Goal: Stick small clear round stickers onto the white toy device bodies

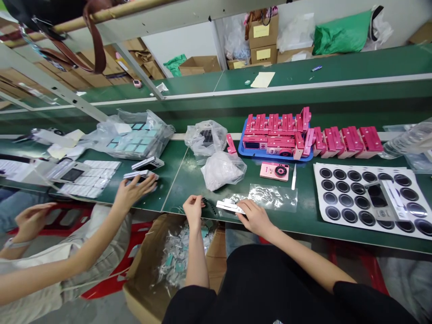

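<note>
My right hand point(254, 215) grips a small white camera point(230, 206) at the front edge of the green table. To its left, my left hand point(193, 209) is closed in a pinch. A dark bit shows at its fingertips, too small to name. Several small black pieces point(209, 206) lie between the two hands. Just behind my right hand are clear plastic bags point(273, 197). A pink camera point(274, 171) rests beyond them, with a thin white tool point(294, 176) beside it. A white plastic bag point(224, 171) of small parts stands behind the white camera.
A blue tray point(251, 154) holds pink cameras, with more pink cameras point(369, 141) to its right. Sheets of round black stickers point(332, 199) lie at right. A co-worker's hand point(135, 189) touches white cameras at left. Below is a cardboard box point(143, 265) of bagged pieces.
</note>
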`<state>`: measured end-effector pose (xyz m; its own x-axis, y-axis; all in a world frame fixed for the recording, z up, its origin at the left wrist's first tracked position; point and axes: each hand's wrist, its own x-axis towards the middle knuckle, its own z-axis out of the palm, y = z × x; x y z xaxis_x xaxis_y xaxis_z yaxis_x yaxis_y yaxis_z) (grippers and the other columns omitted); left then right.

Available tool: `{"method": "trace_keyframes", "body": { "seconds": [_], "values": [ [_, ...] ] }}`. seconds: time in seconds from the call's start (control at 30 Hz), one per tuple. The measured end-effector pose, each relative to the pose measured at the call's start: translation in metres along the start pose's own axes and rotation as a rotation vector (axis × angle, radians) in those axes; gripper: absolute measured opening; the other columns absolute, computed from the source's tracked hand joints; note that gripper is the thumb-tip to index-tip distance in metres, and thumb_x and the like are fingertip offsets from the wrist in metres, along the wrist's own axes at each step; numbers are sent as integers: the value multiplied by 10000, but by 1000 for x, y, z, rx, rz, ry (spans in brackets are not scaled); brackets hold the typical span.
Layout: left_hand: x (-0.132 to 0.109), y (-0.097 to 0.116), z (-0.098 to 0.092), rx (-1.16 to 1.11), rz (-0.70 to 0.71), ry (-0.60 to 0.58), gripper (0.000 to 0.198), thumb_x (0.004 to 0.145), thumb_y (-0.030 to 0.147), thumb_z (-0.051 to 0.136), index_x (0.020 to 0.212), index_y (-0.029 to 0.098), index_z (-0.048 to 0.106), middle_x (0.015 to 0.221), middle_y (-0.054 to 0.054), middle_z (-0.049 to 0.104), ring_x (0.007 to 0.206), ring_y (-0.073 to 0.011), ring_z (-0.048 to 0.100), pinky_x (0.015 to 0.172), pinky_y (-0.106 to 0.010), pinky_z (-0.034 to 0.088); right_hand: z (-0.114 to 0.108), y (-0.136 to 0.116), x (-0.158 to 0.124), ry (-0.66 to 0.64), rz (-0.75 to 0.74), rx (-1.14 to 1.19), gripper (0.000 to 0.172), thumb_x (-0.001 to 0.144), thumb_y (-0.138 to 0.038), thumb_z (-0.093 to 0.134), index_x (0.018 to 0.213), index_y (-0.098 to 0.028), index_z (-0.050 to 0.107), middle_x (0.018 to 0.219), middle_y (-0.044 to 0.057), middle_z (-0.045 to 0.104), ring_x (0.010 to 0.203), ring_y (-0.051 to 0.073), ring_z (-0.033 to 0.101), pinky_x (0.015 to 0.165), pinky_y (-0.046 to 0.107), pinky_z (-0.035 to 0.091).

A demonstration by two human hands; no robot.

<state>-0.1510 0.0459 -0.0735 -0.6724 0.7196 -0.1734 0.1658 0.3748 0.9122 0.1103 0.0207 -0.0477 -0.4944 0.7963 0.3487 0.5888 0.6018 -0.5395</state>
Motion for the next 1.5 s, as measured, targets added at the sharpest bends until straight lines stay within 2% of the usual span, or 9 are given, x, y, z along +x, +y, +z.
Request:
{"method": "trace_keyframes", "body": {
  "seconds": [0.17, 0.5, 0.83, 1.0, 1.17, 1.23, 1.33, 1.4, 1.5],
  "values": [
    [-2, -6, -10, -21, -54, 66, 190, 953, 310, 611, 965, 121, 626, 833, -1, 637, 646, -96, 603, 580, -234, 538, 1, 0, 0, 4, 0, 8, 241, 973, -265, 490, 1170, -179, 599, 1129, 125, 690, 1014, 241, 662, 690, 320, 576],
    [-11, -10, -24, -72, -64, 143, 263, 923, 279, 647, 718, 131, 574, 576, 74, 537, 478, -63, 527, 499, -196, 494, -1, 1, 1, -2, -1, 19, 238, 971, -265, 487, 1164, -190, 604, 1108, 128, 690, 988, 242, 669, 690, 325, 579],
    [-15, -4, -30, -129, 0, 262, 174, 618, 333, 612, 592, 183, 527, 469, 77, 500, 414, -114, 514, 453, -271, 524, -1, 1, 2, -4, 3, 47, 230, 973, -271, 493, 1155, -183, 603, 1109, 122, 694, 1005, 247, 667, 738, 342, 581],
    [-12, 2, -48, -165, 35, 363, 183, 599, 342, 612, 598, 186, 516, 483, 71, 496, 441, -114, 509, 451, -268, 514, -3, 1, 2, -5, 13, 94, 237, 970, -263, 486, 1156, -180, 606, 1122, 125, 689, 1014, 261, 659, 730, 354, 578],
    [-21, 23, -81, -207, 144, 434, 261, 601, 409, 637, 661, 186, 516, 557, 67, 517, 507, -96, 509, 513, -247, 525, -3, 0, 3, 8, 59, 176, 221, 961, -265, 503, 1135, -195, 620, 1111, 115, 693, 1013, 261, 657, 740, 347, 563],
    [-29, 34, -91, -216, 190, 382, 308, 604, 448, 658, 707, 185, 535, 608, 67, 535, 526, -89, 514, 534, -241, 533, -2, 1, 6, 32, 97, 225, 205, 953, -274, 520, 1114, -200, 622, 1098, 107, 694, 1012, 257, 657, 758, 346, 558],
    [-43, 48, -86, -200, 204, 132, 370, 596, 495, 710, 726, 174, 582, 661, 37, 600, 559, -109, 570, 528, -245, 540, -5, 7, 9, 101, 190, 309, 157, 944, -284, 536, 1045, -196, 617, 1014, 83, 692, 921, 226, 668, 758, 331, 550],
    [-49, 51, -66, -163, 184, -92, 387, 602, 515, 733, 700, 160, 613, 663, 0, 640, 557, -135, 604, 499, -255, 535, -12, 12, 8, 161, 257, 360, 140, 944, -296, 533, 1004, -193, 606, 953, 66, 676, 841, 197, 660, 727, 308, 548],
    [-54, 47, -17, -83, 163, -367, 384, 633, 515, 742, 687, 142, 667, 588, -23, 642, 494, -154, 600, 479, -280, 532, -32, 20, -2, 256, 349, 416, 179, 948, -337, 518, 1013, -190, 595, 969, 72, 656, 844, 188, 646, 677, 278, 545]
  ]
}}
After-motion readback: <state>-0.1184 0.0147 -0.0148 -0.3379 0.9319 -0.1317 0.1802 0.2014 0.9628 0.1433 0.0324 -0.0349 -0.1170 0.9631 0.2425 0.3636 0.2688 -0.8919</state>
